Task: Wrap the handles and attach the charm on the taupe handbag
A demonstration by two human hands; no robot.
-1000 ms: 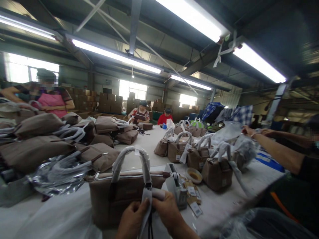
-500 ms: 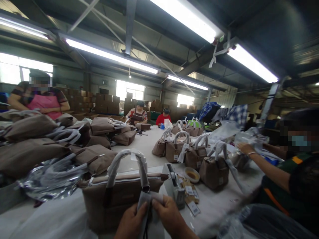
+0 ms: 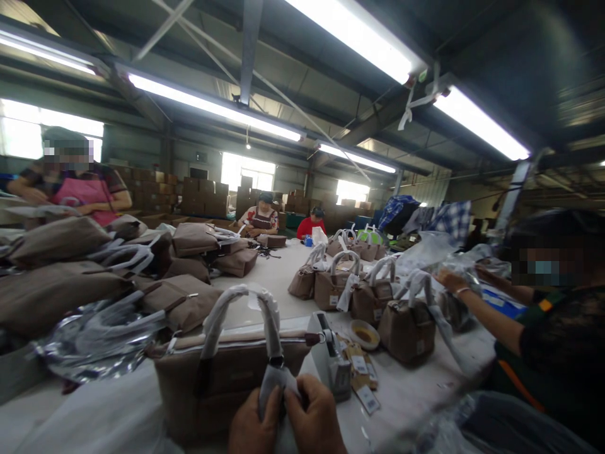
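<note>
While pinching the white wrapping [image 3: 276,381] low on the handle [image 3: 271,328] of the brown bag [image 3: 222,378], left hand [image 3: 250,429] and right hand [image 3: 314,419] both clamped on it. Bag sitting on the white table [image 3: 425,391], right by the tape dispenser [image 3: 331,359].

Directly ahead of the fingers [image 3: 271,403], a brown handbag [image 3: 227,378] blocks the way. A tape dispenser [image 3: 331,359] and loose hang tags [image 3: 363,372] crowd the right. Bare white counter [image 3: 278,277] lies open beyond, between piled bags [image 3: 70,265] left and standing bags [image 3: 406,328] right.
</note>
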